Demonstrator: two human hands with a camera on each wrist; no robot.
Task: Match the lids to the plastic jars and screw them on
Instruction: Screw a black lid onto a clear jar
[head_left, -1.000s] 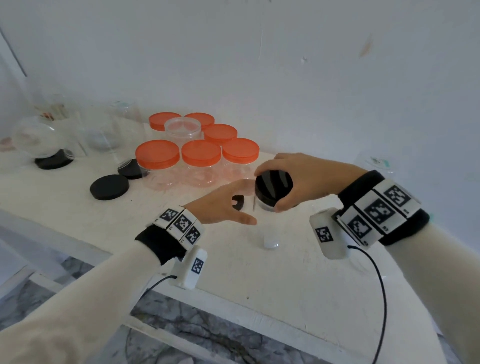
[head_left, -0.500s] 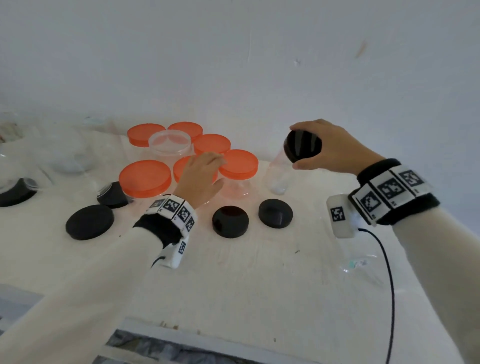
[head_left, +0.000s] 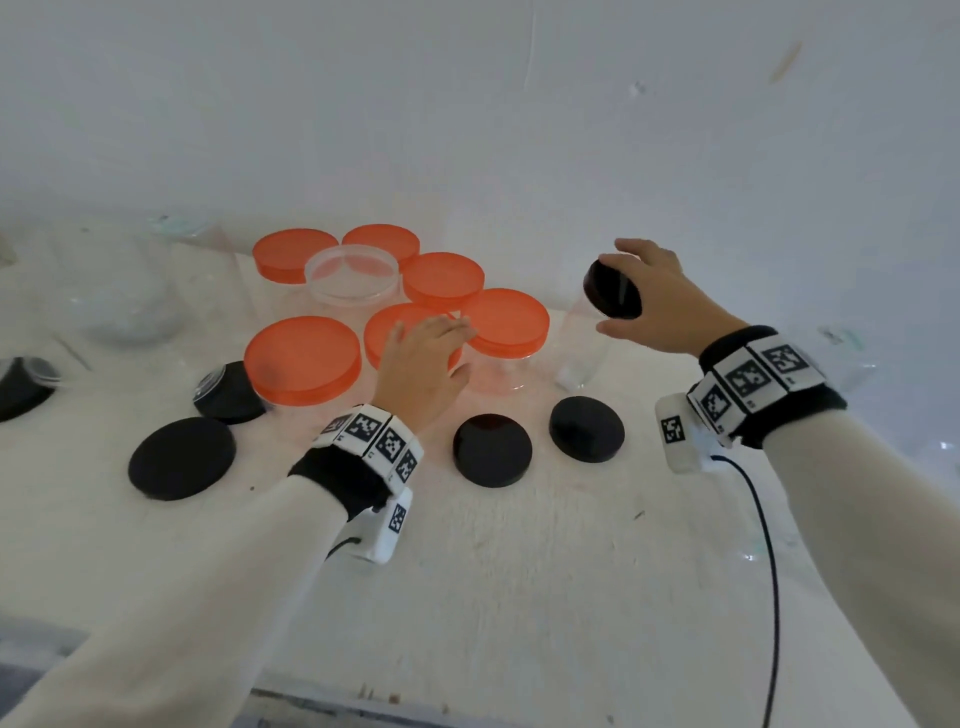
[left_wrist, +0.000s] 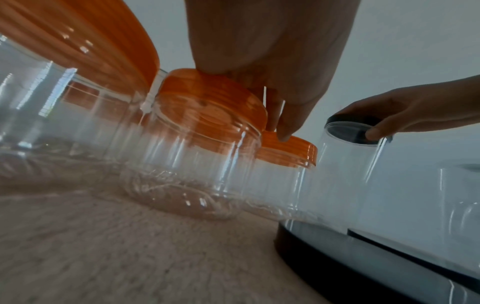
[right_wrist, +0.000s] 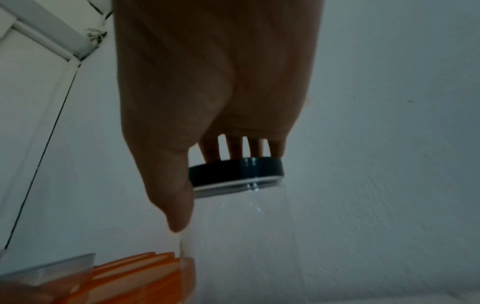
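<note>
Right hand (head_left: 655, 299): grip clamped around the black lid (head_left: 612, 289) of a tall clear jar (head_left: 582, 343), tilted, just right of the orange-lidded jar cluster (head_left: 395, 306) on the worktop (head_left: 519, 571). Left hand (head_left: 423, 364): grip released, fingers flat over the cluster's front-middle lid (contact unclear). Two loose black lids (head_left: 492, 450) sit in front of the cluster.

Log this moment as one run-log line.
right hand: grips black lid on tall clear jar, tilted | left hand: flat on orange lid | loose black lids on table
</note>
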